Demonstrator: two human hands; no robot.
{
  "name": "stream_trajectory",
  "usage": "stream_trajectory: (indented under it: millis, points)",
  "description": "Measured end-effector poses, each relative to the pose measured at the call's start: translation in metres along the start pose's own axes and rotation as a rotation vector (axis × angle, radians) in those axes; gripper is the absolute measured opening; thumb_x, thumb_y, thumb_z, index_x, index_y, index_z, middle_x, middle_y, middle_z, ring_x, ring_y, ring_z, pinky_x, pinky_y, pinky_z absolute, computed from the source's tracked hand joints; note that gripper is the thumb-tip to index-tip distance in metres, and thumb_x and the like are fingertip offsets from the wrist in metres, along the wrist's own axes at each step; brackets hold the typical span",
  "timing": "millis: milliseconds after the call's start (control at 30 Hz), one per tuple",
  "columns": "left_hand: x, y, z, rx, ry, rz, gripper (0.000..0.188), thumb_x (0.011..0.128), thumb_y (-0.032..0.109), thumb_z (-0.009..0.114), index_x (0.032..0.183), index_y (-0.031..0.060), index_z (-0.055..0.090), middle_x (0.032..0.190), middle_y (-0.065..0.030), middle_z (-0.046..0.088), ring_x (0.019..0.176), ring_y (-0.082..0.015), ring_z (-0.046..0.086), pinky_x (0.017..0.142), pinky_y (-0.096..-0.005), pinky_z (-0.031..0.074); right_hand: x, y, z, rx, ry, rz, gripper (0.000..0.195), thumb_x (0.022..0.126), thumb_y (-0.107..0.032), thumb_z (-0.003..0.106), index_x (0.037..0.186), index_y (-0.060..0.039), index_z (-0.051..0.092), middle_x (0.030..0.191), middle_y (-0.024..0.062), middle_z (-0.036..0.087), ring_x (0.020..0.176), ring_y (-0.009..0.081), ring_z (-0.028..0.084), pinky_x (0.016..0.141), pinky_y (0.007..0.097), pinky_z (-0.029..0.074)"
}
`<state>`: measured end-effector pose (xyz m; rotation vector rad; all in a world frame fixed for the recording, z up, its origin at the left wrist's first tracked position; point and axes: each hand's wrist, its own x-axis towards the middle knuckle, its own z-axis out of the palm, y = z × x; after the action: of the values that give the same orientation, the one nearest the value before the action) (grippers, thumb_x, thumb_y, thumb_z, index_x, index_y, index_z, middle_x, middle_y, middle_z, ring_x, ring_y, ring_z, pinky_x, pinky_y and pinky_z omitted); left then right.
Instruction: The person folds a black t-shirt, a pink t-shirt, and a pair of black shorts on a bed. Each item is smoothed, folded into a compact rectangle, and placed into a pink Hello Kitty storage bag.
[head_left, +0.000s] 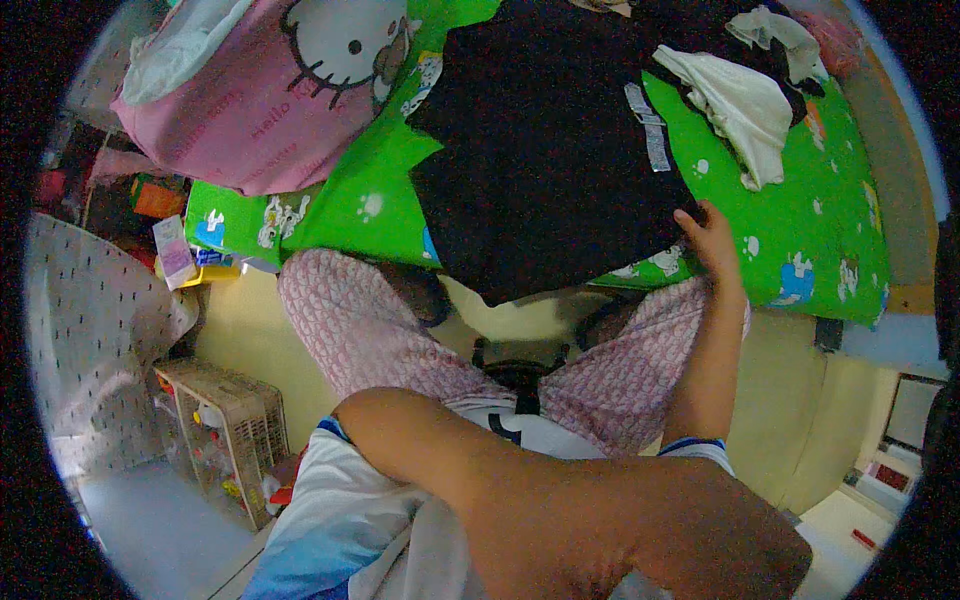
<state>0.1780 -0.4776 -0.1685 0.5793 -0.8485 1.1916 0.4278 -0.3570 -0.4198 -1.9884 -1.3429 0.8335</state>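
Note:
My right hand (709, 236) pinches the lower right edge of a black cloth garment (547, 165), thumb on top. Spread out in front of me, the garment lies on a green patterned bed cover (375, 217), its near end reaching over the edge between my knees. White labels (649, 127) show along its right side. My left arm (525, 502) is bent across my body, large and close to the camera; its hand cannot be made out. A white crumpled cloth (750, 112) lies to the right of the garment, beside other dark clothing.
A pink bag (255, 127) with a cartoon cat face stands at the upper left of the cover. A plastic basket rack (247, 435) holding small items is on the floor at lower left, near a patterned cloth (90, 322). Small boxes (157, 196) lie left of the cover.

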Motion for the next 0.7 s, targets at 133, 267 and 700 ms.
stream_trajectory:
  millis: [133,267,700]
  points:
    - [-0.017,0.020,-0.037,0.126,-0.035,-0.357,0.030,0.080,0.030,0.067,0.091,0.0022,0.061,0.087,-0.0080,0.061,0.076,-0.0203,0.058,0.067,-0.0332,0.045,0.000,0.000,-0.006,-0.086,-0.040,0.024,0.054,0.075,-0.037,0.069,0.111,0.0013,0.056,0.099,0.0183,0.064,0.085,0.0283,0.062,0.076,0.0355,0.049]
    - [-0.035,0.051,-0.089,0.413,0.268,-0.743,0.035,0.075,0.020,0.072,0.100,-0.0006,0.059,0.094,-0.0056,0.061,0.087,-0.0144,0.058,0.078,-0.0288,0.046,-0.004,-0.003,-0.001,-0.085,0.033,-0.032,0.053,0.075,-0.032,0.070,0.115,-0.0022,0.053,0.105,0.0179,0.062,0.091,0.0285,0.061,0.080,0.0346,0.047]
    - [-0.074,0.076,-0.156,1.985,0.187,-0.677,0.052,0.059,-0.004,0.060,0.111,0.0008,0.057,0.106,-0.0164,0.060,0.102,-0.0320,0.057,0.089,-0.0349,0.045,-0.108,-0.127,0.014,0.816,-0.279,-0.302,0.064,0.075,-0.008,0.066,0.132,-0.0099,0.038,0.118,0.0114,0.052,0.109,0.0207,0.050,0.093,0.0332,0.040]
